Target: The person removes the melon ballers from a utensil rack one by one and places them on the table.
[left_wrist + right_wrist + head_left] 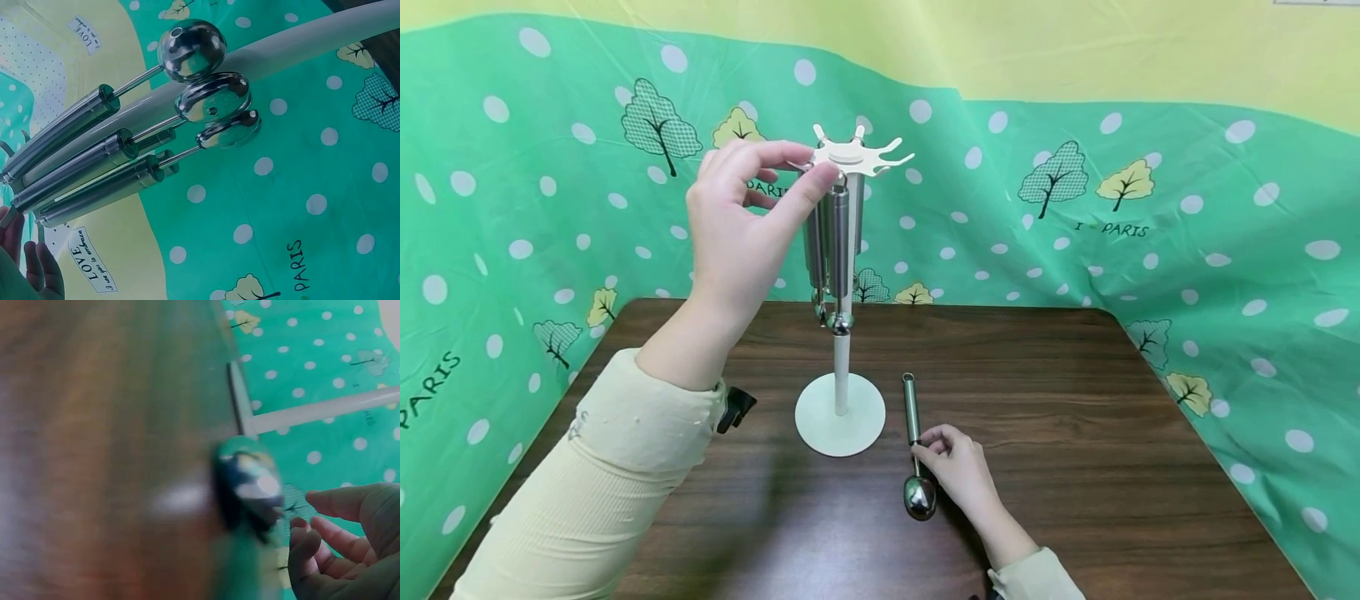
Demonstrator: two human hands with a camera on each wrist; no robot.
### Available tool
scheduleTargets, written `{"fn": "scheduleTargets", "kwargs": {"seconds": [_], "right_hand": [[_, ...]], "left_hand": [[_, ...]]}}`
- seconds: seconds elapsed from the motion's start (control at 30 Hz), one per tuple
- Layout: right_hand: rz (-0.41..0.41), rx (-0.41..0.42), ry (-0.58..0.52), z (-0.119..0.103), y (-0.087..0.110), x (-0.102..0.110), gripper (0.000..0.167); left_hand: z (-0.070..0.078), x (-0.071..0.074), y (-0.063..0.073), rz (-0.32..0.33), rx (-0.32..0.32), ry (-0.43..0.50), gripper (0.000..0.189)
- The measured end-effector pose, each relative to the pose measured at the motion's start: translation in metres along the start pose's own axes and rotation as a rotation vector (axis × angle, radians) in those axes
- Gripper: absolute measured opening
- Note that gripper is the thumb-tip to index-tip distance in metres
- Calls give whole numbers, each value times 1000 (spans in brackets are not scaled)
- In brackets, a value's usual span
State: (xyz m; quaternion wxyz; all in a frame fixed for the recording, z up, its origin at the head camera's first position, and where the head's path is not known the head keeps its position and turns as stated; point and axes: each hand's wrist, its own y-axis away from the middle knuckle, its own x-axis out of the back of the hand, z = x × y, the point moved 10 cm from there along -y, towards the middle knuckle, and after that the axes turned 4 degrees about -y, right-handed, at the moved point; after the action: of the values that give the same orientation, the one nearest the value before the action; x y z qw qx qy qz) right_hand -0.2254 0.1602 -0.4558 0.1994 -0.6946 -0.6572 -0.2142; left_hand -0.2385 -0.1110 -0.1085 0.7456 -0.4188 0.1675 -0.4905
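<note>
A white utensil rack (841, 367) stands on a round base, with a ring of hooks on top. My left hand (741, 204) pinches the rack's hooked top between thumb and index finger. From its hooks hang several steel scoops (75, 162) with thick cylindrical handles, thin necks and shiny round bowls. Another steel scoop (919, 497) lies on the table right of the base, bowl toward me. Beside its neck is my right hand (958, 467), thumb and fingers bent. In the right wrist view a gap shows between those fingertips (312, 497), above the blurred bowl (250, 478).
The dark wooden table (1037, 400) carries the rack and the loose scoop. Behind and on both sides hangs a green and yellow cloth (962, 192) printed with dots and trees. A black strap end (735, 410) juts from my left cuff.
</note>
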Motion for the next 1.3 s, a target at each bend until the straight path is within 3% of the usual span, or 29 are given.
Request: {"fn": "scheduleTargets", "kwargs": {"seconds": [0.2, 0.43, 0.67, 0.83, 1.03, 1.3], "right_hand": [[28, 62, -71, -32, -4, 15, 18], [-19, 113, -131, -72, -5, 21, 19], [-28, 176, -164, -102, -7, 27, 20], [-34, 212, -169, -124, -9, 33, 21], [-42, 287, -200, -149, -14, 41, 22], [-30, 366, -283, -182, -18, 56, 25]], "left_hand": [[5, -1, 1, 14, -16, -24, 27], [10, -2, 2, 32, -33, -22, 26], [18, -3, 3, 39, -104, -30, 26], [19, -3, 2, 18, -135, -54, 29], [10, -3, -3, -12, -98, 19, 24], [5, -9, -8, -80, -119, -68, 28]]}}
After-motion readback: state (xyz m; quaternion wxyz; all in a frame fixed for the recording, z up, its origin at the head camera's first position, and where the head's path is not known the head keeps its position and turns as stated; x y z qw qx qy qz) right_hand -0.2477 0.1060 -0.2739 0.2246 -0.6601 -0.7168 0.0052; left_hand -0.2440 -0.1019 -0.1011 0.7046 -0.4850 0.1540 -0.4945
